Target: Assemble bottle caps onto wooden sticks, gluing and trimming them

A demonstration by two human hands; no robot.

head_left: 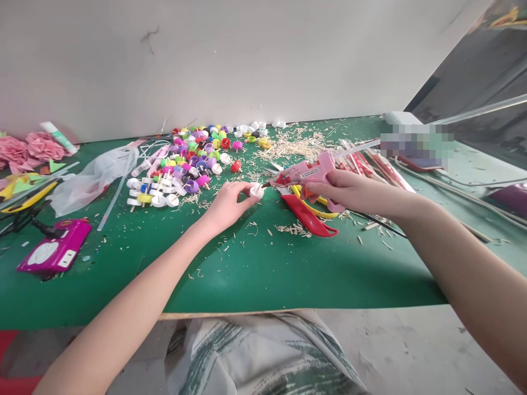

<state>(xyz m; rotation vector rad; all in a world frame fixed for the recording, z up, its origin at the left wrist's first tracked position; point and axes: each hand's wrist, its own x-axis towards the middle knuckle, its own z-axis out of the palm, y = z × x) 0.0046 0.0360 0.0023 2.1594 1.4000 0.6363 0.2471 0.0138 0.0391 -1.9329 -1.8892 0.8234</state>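
My left hand pinches a small white bottle cap between thumb and fingertips, a little above the table. In my right hand is a pink hot glue gun, with a long clear glue stick sticking out of its back. The gun's nozzle points left and meets the cap or hovers right at it; I cannot tell which. Below the gun lie a red-handled cutter and yellow-handled scissors, partly hidden by it.
Colourful bottle caps, several with sticks through them, are heaped left of centre. Wood shavings litter the green table. A plastic bag, a purple power socket and pink paper flowers lie at left. Red-and-white packets lie right.
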